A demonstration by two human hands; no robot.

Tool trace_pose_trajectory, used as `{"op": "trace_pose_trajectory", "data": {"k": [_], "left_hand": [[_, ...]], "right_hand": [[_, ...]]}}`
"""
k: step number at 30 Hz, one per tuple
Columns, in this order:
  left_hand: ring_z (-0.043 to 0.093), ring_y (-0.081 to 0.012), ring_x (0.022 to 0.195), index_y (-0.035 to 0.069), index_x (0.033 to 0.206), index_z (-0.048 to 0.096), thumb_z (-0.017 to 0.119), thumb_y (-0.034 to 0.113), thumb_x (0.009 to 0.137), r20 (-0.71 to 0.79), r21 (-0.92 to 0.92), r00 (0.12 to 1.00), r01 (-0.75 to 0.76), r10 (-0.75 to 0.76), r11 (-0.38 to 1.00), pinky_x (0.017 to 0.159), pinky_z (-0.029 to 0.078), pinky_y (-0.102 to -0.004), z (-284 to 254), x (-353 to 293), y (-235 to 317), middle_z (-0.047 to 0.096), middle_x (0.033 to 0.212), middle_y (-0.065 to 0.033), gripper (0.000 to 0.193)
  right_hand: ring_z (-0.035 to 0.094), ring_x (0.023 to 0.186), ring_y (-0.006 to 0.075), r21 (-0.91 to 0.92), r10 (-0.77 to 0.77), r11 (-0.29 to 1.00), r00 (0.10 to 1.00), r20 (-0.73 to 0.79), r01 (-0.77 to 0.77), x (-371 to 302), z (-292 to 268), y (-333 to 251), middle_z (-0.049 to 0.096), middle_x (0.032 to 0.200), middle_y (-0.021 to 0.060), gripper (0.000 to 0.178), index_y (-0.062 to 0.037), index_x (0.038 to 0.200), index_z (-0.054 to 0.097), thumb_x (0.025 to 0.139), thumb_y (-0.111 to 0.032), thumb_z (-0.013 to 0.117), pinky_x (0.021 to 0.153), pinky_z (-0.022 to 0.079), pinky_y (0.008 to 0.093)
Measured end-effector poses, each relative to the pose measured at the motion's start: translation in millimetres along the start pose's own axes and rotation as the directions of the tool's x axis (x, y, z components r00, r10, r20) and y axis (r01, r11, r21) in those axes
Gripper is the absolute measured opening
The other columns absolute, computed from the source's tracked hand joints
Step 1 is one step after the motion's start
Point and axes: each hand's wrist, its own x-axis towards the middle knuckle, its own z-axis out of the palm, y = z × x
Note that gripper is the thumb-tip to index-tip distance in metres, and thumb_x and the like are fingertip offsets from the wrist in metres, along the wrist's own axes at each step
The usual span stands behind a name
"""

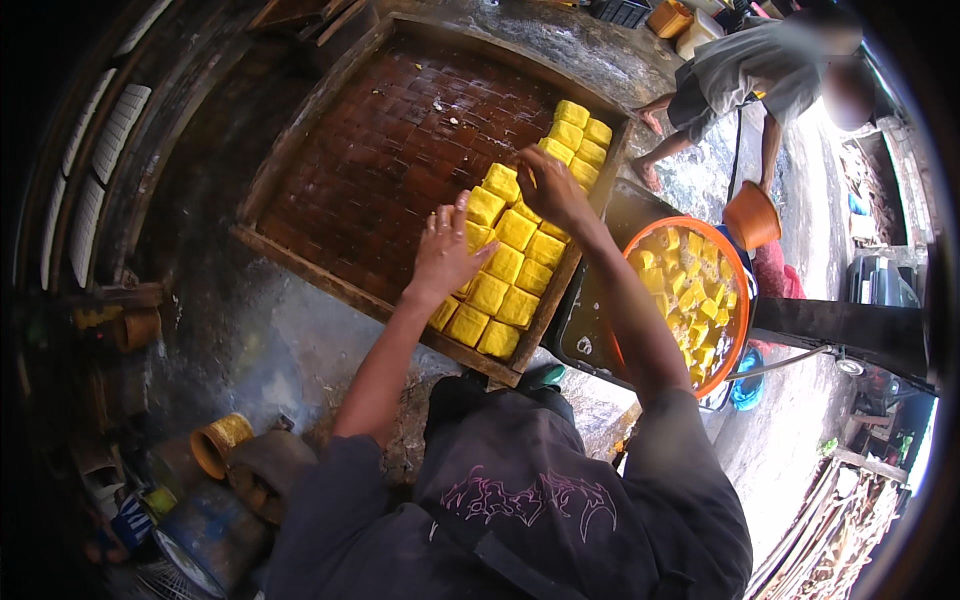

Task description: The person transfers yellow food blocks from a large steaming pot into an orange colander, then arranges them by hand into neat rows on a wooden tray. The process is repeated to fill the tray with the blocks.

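Note:
Yellow tofu blocks (515, 230) sit in close rows along the right side of a shallow wooden-framed tray (370, 130) with a dark woven base. My left hand (447, 255) lies over the left edge of the rows, fingers spread, touching blocks near its thumb and fingertips. Farther up, my right hand (552, 187) reaches across the tray's right edge. Its bent fingers hover by the gap between the near rows and a far cluster of tofu (575, 135); no block shows in them. Right of the tray, an orange tub (737, 330) holds many loose yellow pieces in liquid.
At the upper right, a bent-over person (770, 80) holds an orange-brown bucket (752, 215) near the tub. A dark post (840, 330) juts in from the right. Pots and containers (220, 445) crowd the lower left. Wood sticks (840, 520) lie piled at lower right.

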Motion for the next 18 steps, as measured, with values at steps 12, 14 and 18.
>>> {"op": "trace_pose_trajectory", "data": {"k": [12,14,18], "left_hand": [[0.045,-0.0443,0.156,-0.002,0.167,0.038,0.072,0.024,0.109,-0.143,-0.592,0.989,-0.045,-0.049,0.805,0.13,0.036,-0.0487,-1,21,-20,0.047,0.163,-0.0312,0.072],[0.035,-0.0397,0.164,-0.003,0.17,0.033,0.067,0.022,0.111,0.024,-0.543,0.993,-0.087,0.12,0.835,0.134,0.03,-0.0462,9,25,-26,0.038,0.173,-0.0293,0.072],[0.017,-0.0425,0.171,-0.001,0.175,0.025,0.058,0.034,0.117,0.077,-0.281,0.946,-0.282,0.314,0.918,0.138,0.022,-0.0495,20,17,-18,0.016,0.185,-0.0256,0.076]], "right_hand": [[0.075,0.113,0.031,0.29,0.153,0.95,0.983,-0.1,-0.119,-122,-18,-40,0.076,0.119,0.0144,0.032,-0.003,0.114,0.075,0.094,0.017,0.061,0.097,0.059,0.0397],[0.075,0.108,0.027,0.346,0.238,0.921,0.962,-0.134,-0.179,-135,-26,-39,0.076,0.115,0.0135,0.029,-0.0017,0.113,0.075,0.096,0.016,0.061,0.096,0.059,0.0376],[0.074,0.102,0.0207,0.469,0.431,0.831,0.879,-0.205,-0.298,-203,-63,-14,0.077,0.109,0.011,0.024,0.0007,0.113,0.075,0.102,0.013,0.058,0.096,0.058,0.0346]]}}
